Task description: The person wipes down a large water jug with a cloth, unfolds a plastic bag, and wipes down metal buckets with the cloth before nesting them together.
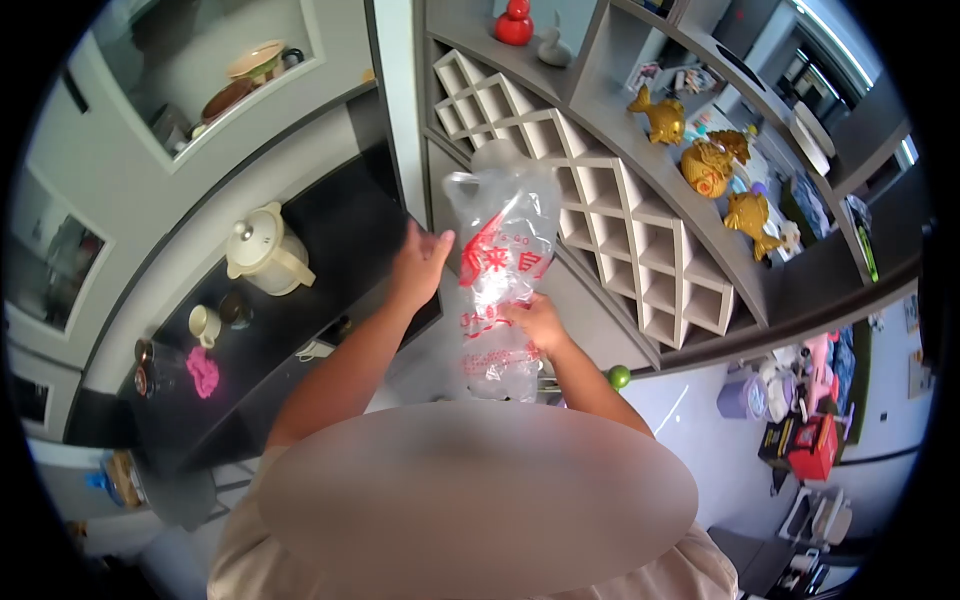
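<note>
"Transparent plastic bag (pixel 503 275) with red lettering: where is it held?"

"At the centre of the frame; its lower right side is gripped by the right hand (pixel 540 323)."

"And the left hand (pixel 422 268)?"

"It is held open, just beside the bag's left edge."

"What is seen around them?"

"A cream kettle (pixel 268 252) is set on the black countertop (pixel 350 235) at left; gold fish figurines (pixel 659 116) are shelved at upper right."

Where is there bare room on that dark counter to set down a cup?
The dark counter looks bare between the cream kettle and left hand. It's crowded where the mug, dark container and pink item sit together.
</note>
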`<control>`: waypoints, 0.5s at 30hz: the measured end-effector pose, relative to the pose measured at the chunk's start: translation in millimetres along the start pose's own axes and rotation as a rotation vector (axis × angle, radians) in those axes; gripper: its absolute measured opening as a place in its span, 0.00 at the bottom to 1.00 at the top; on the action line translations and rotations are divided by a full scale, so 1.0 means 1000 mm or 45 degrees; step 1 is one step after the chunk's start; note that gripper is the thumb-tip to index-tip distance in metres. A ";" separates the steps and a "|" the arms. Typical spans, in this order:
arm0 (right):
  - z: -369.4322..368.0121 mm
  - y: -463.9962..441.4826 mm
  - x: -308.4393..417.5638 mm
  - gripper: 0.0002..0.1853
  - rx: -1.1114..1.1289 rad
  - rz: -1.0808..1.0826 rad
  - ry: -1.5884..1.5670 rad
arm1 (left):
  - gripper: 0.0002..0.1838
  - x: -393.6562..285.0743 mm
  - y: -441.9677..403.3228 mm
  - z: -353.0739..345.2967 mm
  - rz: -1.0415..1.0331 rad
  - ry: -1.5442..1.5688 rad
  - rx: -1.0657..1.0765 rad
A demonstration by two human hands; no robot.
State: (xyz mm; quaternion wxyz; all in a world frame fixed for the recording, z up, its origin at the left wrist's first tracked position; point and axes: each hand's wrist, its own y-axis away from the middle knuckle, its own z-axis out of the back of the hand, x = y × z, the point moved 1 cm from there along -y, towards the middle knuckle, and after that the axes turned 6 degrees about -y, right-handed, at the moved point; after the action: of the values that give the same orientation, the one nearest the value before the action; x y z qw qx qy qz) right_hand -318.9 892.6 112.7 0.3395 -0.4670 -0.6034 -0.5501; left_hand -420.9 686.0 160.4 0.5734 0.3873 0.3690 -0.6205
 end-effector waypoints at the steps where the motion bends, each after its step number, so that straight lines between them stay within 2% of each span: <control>1: 0.003 -0.003 -0.001 0.13 -0.005 0.026 -0.016 | 0.46 -0.010 0.007 0.007 -0.392 -0.163 -0.202; 2: 0.007 -0.005 -0.001 0.13 -0.013 0.051 -0.036 | 0.45 -0.018 0.014 0.013 -0.784 -0.336 -0.394; 4: 0.017 -0.013 0.001 0.13 0.226 0.037 0.292 | 0.39 -0.047 0.029 0.026 -1.293 -0.689 0.118; 5: 0.022 -0.017 0.004 0.13 0.344 0.031 0.462 | 0.31 -0.071 0.039 0.029 -1.280 -0.783 0.306; 8: 0.017 0.011 0.056 0.14 0.762 0.194 0.576 | 0.28 -0.067 0.017 0.029 -1.066 -0.949 0.577; 9: 0.023 0.014 0.066 0.13 0.778 0.248 0.539 | 0.28 -0.056 0.011 0.029 -0.893 -0.893 0.668; 11: 0.032 0.028 0.097 0.11 0.766 0.342 0.235 | 0.30 -0.001 0.008 0.017 -0.229 0.315 1.043; 13: 0.043 0.032 0.118 0.10 0.681 0.413 0.053 | 0.30 0.000 0.030 0.001 0.111 1.185 1.128; 14: 0.045 0.031 0.121 0.10 0.612 0.495 0.068 | 0.30 -0.021 0.058 -0.011 0.097 1.445 1.089; 15: 0.042 0.029 0.120 0.10 0.543 0.573 0.082 | 0.30 -0.029 0.070 -0.023 0.085 1.535 1.028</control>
State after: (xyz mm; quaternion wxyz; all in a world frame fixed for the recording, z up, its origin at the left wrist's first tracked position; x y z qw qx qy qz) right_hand -327.2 955.7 227.2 0.5619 -0.4894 -0.5756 -0.3367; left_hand -348.6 714.4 175.8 0.1012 0.8545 0.3511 -0.3691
